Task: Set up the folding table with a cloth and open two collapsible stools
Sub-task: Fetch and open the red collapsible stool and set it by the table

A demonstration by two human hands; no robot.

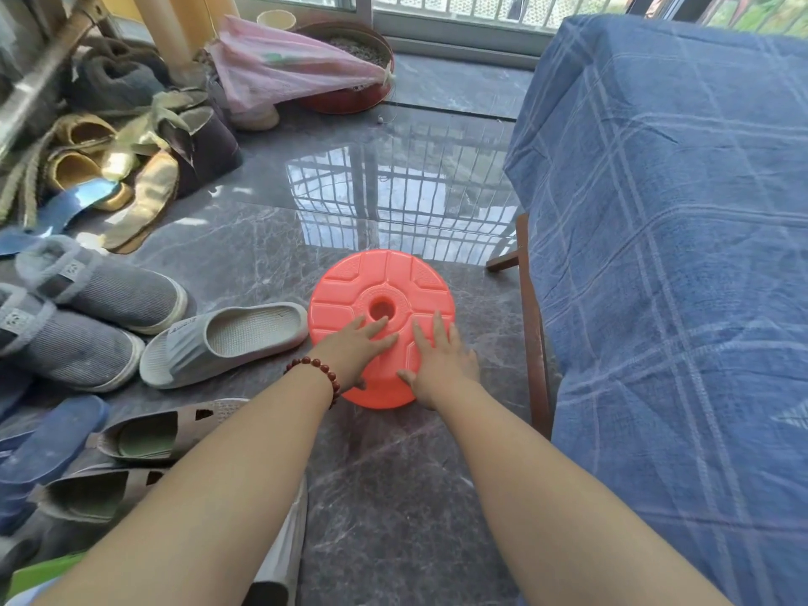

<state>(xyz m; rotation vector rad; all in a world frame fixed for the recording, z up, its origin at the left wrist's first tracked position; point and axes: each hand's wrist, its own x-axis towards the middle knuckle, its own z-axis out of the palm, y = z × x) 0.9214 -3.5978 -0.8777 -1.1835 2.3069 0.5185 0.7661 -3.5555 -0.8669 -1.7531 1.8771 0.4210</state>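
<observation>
Palms of both hands are pressed flat on the round top of the coral-red collapsible stool [384, 277], which is stood on the glossy grey marble floor [393, 474] just beside the folding table [531, 325].

The left hand [356, 347] is laid on the near left part of the top. Its fingers are straight and slightly spread, and the fingertips reach the edge of the central hole. A bracelet of dark red beads [321, 371] is worn on that wrist.

The right hand [441, 365] is laid on the near right part, with fingers straight and close together and the thumb stretched toward the left hand. Both hands are kept flat rather than curled round the stool.

Only the ribbed top and a strip of the near side wall are seen, so how far the stool is opened cannot be told.

The table is covered by a blue checked cloth [677, 255] that is draped down over its edge, and its brown wooden frame is shown below the hem.

A grey slipper [227, 338] is laid just to the left of the stool. Further left, grey padded shoes [100, 290] and brown sandals [166, 435] are crowded together. At the far end, a pink mesh bag [280, 67] and a round red basin [350, 98] are set by the window.
</observation>
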